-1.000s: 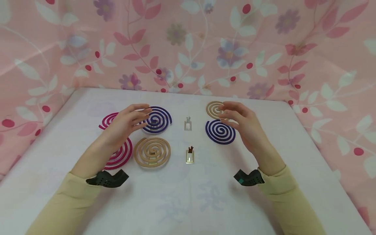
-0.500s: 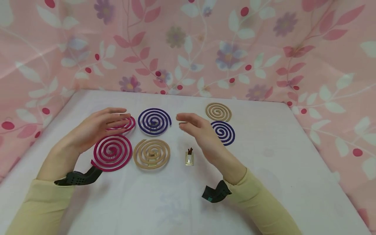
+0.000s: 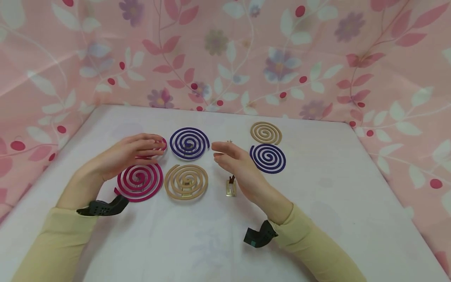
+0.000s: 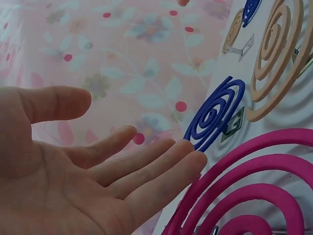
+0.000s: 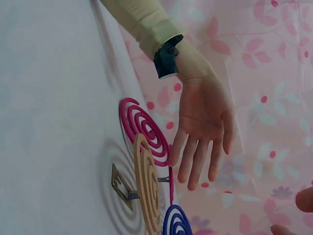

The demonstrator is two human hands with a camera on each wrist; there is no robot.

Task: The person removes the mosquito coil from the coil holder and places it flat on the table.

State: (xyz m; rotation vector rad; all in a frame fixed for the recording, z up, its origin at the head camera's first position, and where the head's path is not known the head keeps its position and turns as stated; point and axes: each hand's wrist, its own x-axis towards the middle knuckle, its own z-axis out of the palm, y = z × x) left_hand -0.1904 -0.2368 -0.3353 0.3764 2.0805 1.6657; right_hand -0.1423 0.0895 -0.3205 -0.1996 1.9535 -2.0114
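Magenta front coil (image 3: 139,178) on white table (image 3: 317,227), no hold taken.
Head view: left hand (image 3: 125,156) over rear magenta coil (image 3: 164,142), fingers loosely extended, empty; right hand (image 3: 243,168) beside brass stand (image 3: 230,192), fingers relaxed, empty, right of tan coil (image 3: 188,180). Left wrist view: thumb well apart from extended fingers. Right wrist view: tan coil raised off table; right hand's tips at edge.

Four coils (image 3: 189,144) left on the table (image 3: 334,188), two coils (image 3: 268,156) right, two stands (image 3: 231,193) between
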